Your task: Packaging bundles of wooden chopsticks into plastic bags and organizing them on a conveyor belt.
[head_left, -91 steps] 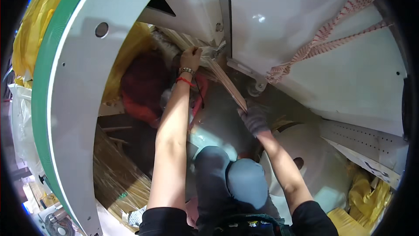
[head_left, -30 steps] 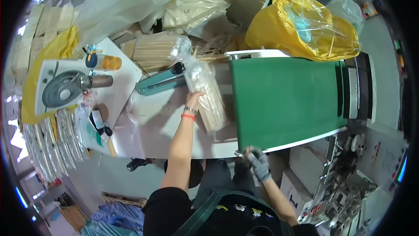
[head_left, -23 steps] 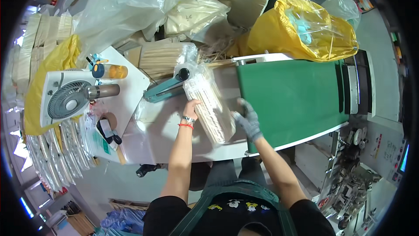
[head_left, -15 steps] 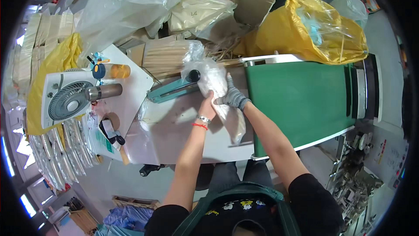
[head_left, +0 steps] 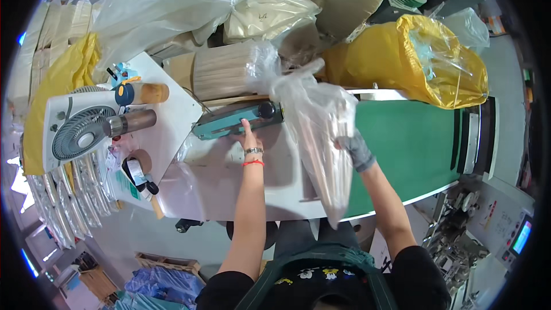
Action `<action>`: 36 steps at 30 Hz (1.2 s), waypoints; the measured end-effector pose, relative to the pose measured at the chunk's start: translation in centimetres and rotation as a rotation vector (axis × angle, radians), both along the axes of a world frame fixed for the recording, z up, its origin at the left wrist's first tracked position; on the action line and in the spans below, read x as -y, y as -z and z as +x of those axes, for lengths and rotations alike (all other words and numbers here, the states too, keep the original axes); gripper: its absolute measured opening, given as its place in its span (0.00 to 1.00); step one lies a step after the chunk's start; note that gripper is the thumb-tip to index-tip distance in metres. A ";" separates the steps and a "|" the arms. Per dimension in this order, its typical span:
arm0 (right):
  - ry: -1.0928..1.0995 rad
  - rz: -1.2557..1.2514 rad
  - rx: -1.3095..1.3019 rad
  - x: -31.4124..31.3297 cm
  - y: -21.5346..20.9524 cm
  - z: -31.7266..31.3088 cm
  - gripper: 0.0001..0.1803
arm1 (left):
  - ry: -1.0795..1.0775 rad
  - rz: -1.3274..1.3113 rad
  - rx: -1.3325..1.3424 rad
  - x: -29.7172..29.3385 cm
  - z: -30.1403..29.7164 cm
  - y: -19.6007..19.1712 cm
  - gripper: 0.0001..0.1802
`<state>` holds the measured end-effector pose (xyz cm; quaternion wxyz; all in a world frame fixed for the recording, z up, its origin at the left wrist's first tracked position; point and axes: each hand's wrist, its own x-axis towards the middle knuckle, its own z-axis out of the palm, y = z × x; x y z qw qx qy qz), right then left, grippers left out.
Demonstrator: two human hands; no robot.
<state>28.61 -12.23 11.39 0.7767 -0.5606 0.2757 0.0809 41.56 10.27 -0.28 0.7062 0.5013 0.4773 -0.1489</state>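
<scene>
A clear plastic bag (head_left: 313, 115) filled with long, pale sticks slants over the seam between the white tabletop and the green belt. My right hand (head_left: 357, 150), in a grey glove, grips the bag's right side; some fingers are hidden behind the plastic. The bag's gathered top points to the back, and its lower end hangs over the front edge. To the left lies a teal hand-press bag sealer (head_left: 221, 126) with a black round knob at its right end. My bare left hand (head_left: 248, 138) grasps the sealer's near side, with one finger up over it.
Behind the sealer rests a plastic-wrapped bundle of sticks (head_left: 221, 72). A green conveyor belt (head_left: 410, 138) fills the right side, with a yellow sack (head_left: 367, 60) behind it. At left stand a fan (head_left: 83, 129), a drink bottle (head_left: 143, 93) and a metal flask (head_left: 131, 122).
My left hand has let go of the bag and moved left onto the sealer. My right hand has carried the bag right, where it now hangs stretched out. The sealer has shifted slightly.
</scene>
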 end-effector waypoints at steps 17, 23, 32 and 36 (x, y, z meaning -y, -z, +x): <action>-0.255 0.020 -0.171 0.9 -2.2 -0.1 0.37 | 2.725 1.064 0.824 10.0 16.6 0.4 0.15; -0.248 0.023 -0.131 2.0 -3.7 -1.6 0.36 | 2.540 1.192 0.923 5.7 18.1 1.7 0.22; 0.158 0.069 -0.119 6.6 -12.3 -9.5 0.51 | 1.948 1.385 0.327 3.6 21.7 3.5 0.23; -0.186 -0.653 -0.313 12.0 -16.1 -16.9 0.47 | 1.992 0.981 0.737 4.0 22.0 -1.9 0.24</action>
